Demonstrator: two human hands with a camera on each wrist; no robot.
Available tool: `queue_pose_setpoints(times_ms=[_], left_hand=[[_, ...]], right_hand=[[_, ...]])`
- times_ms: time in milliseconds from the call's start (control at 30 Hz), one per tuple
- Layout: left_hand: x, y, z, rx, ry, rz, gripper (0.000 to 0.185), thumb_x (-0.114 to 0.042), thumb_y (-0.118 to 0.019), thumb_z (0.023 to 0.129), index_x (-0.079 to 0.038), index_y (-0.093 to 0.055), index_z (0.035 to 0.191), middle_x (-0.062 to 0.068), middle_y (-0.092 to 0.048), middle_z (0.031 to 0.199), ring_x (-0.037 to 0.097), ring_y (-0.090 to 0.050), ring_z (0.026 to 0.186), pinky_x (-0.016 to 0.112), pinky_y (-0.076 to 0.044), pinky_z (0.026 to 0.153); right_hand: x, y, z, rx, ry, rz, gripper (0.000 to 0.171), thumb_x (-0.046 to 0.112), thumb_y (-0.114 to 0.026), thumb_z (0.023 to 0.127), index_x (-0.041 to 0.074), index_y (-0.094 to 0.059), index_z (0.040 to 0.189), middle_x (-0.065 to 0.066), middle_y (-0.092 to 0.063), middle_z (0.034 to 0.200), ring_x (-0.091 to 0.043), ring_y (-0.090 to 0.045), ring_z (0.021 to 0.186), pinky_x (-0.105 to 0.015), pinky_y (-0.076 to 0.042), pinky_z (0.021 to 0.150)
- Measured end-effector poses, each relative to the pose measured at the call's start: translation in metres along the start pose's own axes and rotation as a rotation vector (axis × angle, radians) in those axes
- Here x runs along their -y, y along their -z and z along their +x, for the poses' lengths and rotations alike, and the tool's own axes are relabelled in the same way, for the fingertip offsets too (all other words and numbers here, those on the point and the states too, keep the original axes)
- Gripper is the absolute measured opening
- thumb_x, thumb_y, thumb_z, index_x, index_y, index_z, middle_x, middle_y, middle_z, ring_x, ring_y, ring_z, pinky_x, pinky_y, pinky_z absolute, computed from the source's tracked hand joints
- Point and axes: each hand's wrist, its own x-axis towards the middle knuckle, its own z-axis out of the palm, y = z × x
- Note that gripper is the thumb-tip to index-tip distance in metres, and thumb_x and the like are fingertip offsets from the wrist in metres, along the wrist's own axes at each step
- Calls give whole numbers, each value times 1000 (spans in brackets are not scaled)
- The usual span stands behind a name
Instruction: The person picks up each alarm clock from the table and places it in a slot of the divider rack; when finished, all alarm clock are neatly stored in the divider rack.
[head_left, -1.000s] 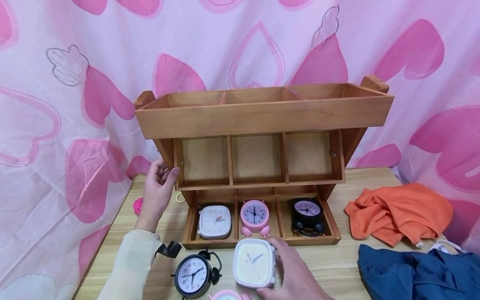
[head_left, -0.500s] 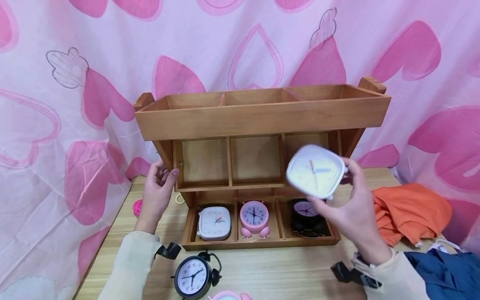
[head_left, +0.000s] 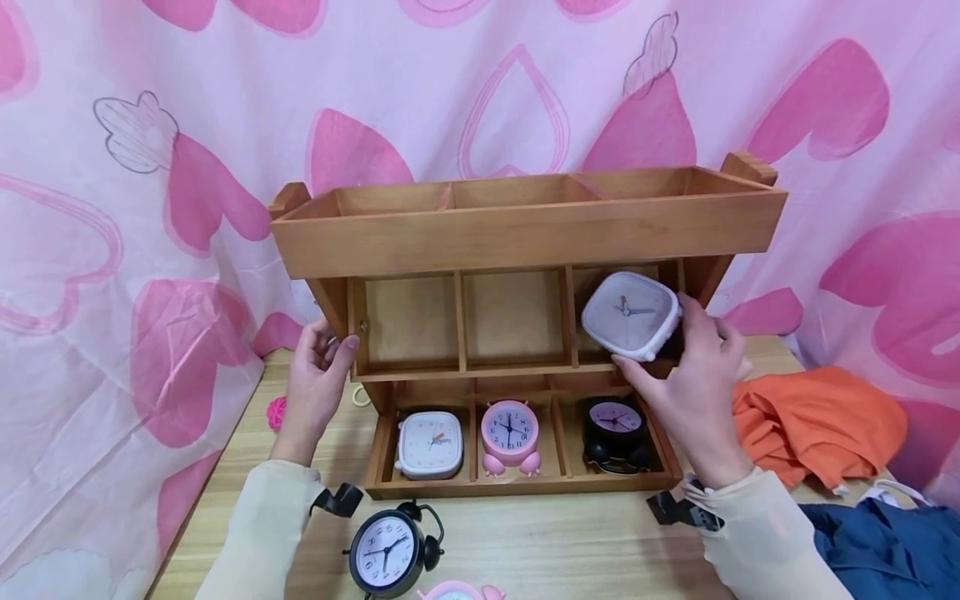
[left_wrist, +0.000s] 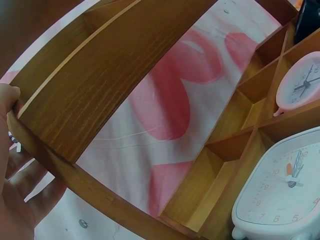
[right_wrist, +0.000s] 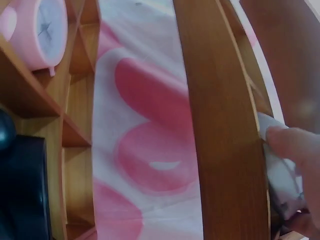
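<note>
A white square clock (head_left: 632, 315) is gripped by the right hand (head_left: 693, 392) and held tilted at the mouth of the right compartment in the middle tier of the wooden rack (head_left: 525, 229). The left hand (head_left: 313, 387) is set against the rack's left side, thumb on the front edge, fingers relaxed. In the lowest tier 3 clocks are seen: a white square one (head_left: 429, 444) left, a pink one (head_left: 509, 435) in the middle, a black one (head_left: 615, 431) right. A black twin-bell clock (head_left: 387, 551) stands on the table (head_left: 570, 542) nearer, an orange cloth (head_left: 817, 425) lies right.
</note>
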Motion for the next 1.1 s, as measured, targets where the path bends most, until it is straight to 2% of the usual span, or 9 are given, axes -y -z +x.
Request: queue_pose_setpoints(times_ms=[233, 367, 500, 600, 733, 833, 900, 1000, 1100], left_hand=[[-1, -1, 0, 6, -2, -11, 42, -15, -59, 99, -3, -45, 136, -5, -60, 123, 1, -59, 115, 11, -47, 95], [-2, -1, 0, 9, 3, -11, 42, -15, -59, 99, -3, -45, 136, -5, -60, 123, 1, -59, 115, 11, -47, 95], [-2, -1, 0, 6, 5, -22, 41, -14, -59, 99, -2, -45, 136, -6, -61, 121, 1, -60, 114, 11, -47, 95], [-1, -1, 0, 6, 1, -30, 41, -14, -59, 99, -3, -45, 135, -7, -61, 120, 1, -60, 114, 11, -47, 95], [1, 0, 1, 6, -5, -29, 40, -15, -59, 99, -5, -46, 135, -6, -61, 122, 2, -60, 115, 12, -47, 96], [2, 1, 1, 3, -5, -15, 39, -16, -59, 99, -7, -47, 135, -5, -61, 124, 2, -60, 116, 12, -47, 96], [2, 1, 0, 5, -8, -9, 39, -17, -59, 99, -8, -47, 135, -3, -61, 124, 2, -60, 115, 11, -47, 95], [2, 1, 0, 9, -8, -1, 40, -18, -60, 99, -8, -47, 135, -3, -61, 124, 1, -60, 114, 11, -47, 95], [1, 1, 0, 12, -9, -3, 41, -17, -59, 99, -7, -46, 136, -5, -61, 122, 2, -60, 114, 11, -47, 95]], right_hand=[[0, 3, -5, 72, 67, -80, 77, 22, -83, 76, 4, -48, 142, -19, -39, 152, -48, -24, 133, -68, -13, 92], [1, 10, -10, 68, 66, -6, 74, 16, -81, 75, 4, -49, 141, -19, -38, 153, -49, -29, 133, -66, -17, 93], [10, 19, -18, 66, 67, 77, 78, 10, -82, 73, 4, -47, 143, -17, -38, 153, -45, -33, 135, -64, -22, 104], [19, 24, -28, 80, 102, 134, 81, 11, -83, 73, 4, -46, 144, -15, -41, 152, -36, -35, 138, -47, -28, 113], [31, 17, -46, 122, 219, 251, 76, 37, -78, 83, 0, -47, 142, -20, -47, 145, -21, -41, 136, -18, -34, 110], [39, 5, -67, 236, 293, 303, 79, 50, -71, 86, 2, -46, 143, -19, -49, 143, -18, -43, 135, -14, -31, 112], [44, -4, -83, 346, 312, 289, 81, 45, -76, 83, 5, -43, 146, -15, -49, 144, -20, -44, 135, -17, -28, 115], [50, -17, -108, 529, 297, 231, 90, 45, -81, 77, 16, -38, 150, -4, -46, 148, -22, -46, 134, -29, -38, 113], [53, -30, -129, 708, 279, 227, 96, 51, -80, 75, 24, -31, 153, 1, -42, 151, -23, -45, 135, -48, -44, 107]])
